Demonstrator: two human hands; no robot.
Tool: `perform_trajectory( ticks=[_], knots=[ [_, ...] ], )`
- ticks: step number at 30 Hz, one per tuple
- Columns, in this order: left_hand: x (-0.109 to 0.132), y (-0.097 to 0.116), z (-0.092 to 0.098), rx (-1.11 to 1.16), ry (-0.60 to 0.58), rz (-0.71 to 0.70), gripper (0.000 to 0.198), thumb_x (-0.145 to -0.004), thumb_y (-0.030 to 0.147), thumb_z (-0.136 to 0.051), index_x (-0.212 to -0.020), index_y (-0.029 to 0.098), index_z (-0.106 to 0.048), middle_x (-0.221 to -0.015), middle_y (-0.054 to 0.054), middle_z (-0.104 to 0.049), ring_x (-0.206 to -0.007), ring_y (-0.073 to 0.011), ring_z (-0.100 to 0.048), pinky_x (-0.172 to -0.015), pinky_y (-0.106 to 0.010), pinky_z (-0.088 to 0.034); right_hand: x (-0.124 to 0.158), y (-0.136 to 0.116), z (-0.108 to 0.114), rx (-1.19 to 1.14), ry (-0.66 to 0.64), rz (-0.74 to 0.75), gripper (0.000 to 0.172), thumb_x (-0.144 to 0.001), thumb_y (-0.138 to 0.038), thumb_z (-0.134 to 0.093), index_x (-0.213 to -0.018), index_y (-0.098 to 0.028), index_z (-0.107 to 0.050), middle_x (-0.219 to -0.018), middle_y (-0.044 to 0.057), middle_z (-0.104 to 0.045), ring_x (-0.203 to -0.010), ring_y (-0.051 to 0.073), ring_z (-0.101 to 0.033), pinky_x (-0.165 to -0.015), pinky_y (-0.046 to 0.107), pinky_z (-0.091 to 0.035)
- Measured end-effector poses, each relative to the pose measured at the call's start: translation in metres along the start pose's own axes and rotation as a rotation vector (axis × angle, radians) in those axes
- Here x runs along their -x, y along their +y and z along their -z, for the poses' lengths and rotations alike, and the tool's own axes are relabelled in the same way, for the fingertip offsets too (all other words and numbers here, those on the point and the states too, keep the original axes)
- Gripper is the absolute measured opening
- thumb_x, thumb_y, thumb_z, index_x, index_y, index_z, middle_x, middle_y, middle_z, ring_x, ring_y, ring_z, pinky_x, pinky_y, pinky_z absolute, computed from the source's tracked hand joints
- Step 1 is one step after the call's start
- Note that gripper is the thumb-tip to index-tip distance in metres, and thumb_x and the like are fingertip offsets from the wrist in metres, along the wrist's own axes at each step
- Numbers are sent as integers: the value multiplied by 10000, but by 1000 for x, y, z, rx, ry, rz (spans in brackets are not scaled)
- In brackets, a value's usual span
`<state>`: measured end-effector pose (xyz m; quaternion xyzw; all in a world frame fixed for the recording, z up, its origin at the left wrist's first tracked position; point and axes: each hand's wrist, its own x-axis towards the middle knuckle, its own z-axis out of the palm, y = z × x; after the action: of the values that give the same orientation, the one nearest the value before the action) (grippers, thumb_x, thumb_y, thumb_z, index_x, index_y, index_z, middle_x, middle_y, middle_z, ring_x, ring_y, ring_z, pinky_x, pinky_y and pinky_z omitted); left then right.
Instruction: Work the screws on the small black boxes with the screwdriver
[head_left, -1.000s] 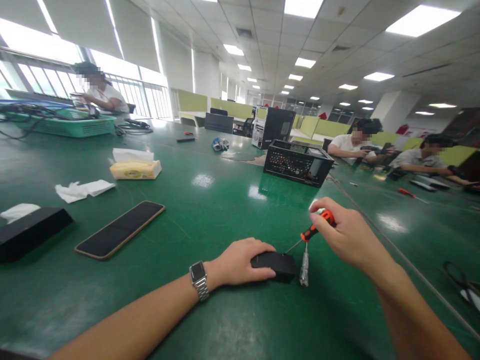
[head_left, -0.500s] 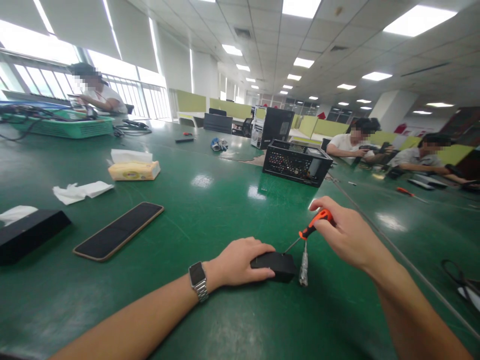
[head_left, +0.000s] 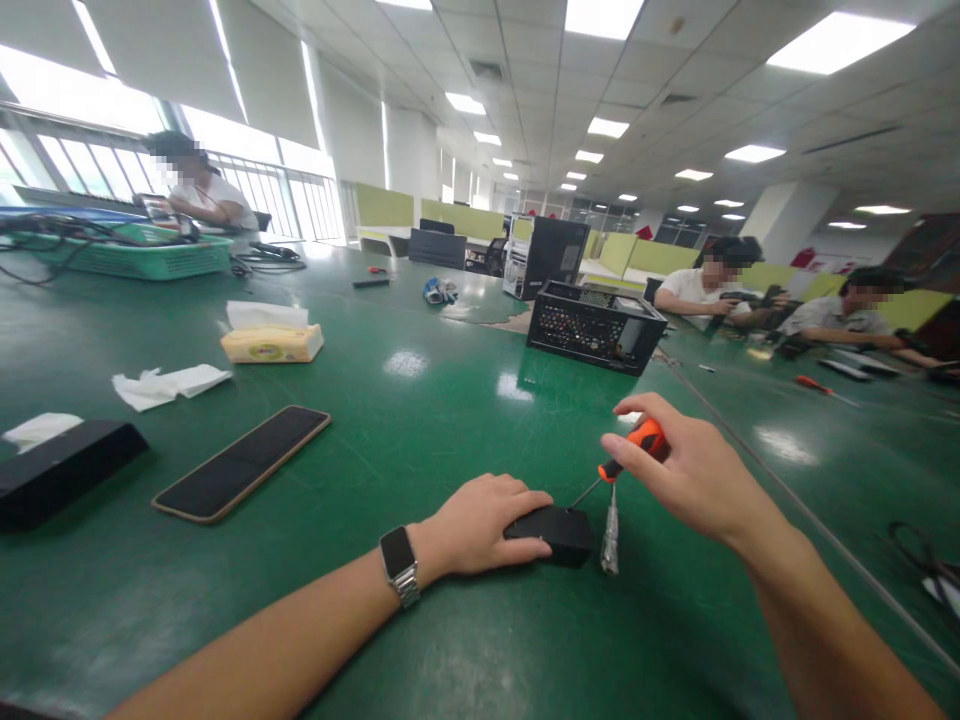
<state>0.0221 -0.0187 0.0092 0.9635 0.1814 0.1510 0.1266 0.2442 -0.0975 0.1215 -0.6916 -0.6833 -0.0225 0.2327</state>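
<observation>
My left hand (head_left: 487, 525), with a watch (head_left: 399, 560) at the wrist, is closed round a small black box (head_left: 559, 530) on the table. An orange and black screwdriver (head_left: 634, 450) slants in my right hand (head_left: 690, 460), its handle end against the palm. The thumb and forefinger stand somewhat apart around the handle. The screwdriver's thin shaft meets the box's top near its far edge; a screw there is too small to make out. Just right of the box lies a slim tool with a clear, silvery handle (head_left: 611, 540), which neither hand touches.
On the green table (head_left: 420, 440) lie a phone (head_left: 244, 465), a tissue pack (head_left: 271, 342), crumpled tissue (head_left: 169, 385) and a black case (head_left: 67, 470). An open computer case (head_left: 596, 325) stands farther back. A green basket (head_left: 142, 258) holds cables. Several people sit beyond.
The thumb of my right hand has moved left off the grip, and the fingers have opened a little around the handle. The screwdriver and box keep nearly the same place.
</observation>
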Motion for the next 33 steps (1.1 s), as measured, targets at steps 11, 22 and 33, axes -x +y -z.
perform_trajectory(
  ticks=[11,22,33],
  knots=[
    [0,1,2,-103,-34,-20,517,-915,585,-430,-1291,236,-497,-1051,-64,-668,-923,-251,-651,-779,-333,-489,0,3,0,-2,-17,21,234,-848,-403,-468,-1012,-251,-536,-671,-21,-603,-582,177,-533,-581,283,-361],
    [-1,1,3,-220,-28,-59,540,-922,604,-388,-1299,232,-494,-977,-61,-671,-838,-239,-655,-701,-320,-482,-1,8,-2,19,-16,-27,169,-876,-371,-428,-952,-250,-518,-669,-18,-623,-594,185,-561,-572,281,-354],
    [0,-1,2,-246,-13,-70,549,-921,610,-380,-1297,227,-497,-950,-58,-666,-815,-231,-651,-681,-315,-478,2,-2,5,109,-40,0,263,-909,-466,-393,-905,-263,-560,-648,-21,-648,-590,191,-578,-540,266,-312]
  ],
)
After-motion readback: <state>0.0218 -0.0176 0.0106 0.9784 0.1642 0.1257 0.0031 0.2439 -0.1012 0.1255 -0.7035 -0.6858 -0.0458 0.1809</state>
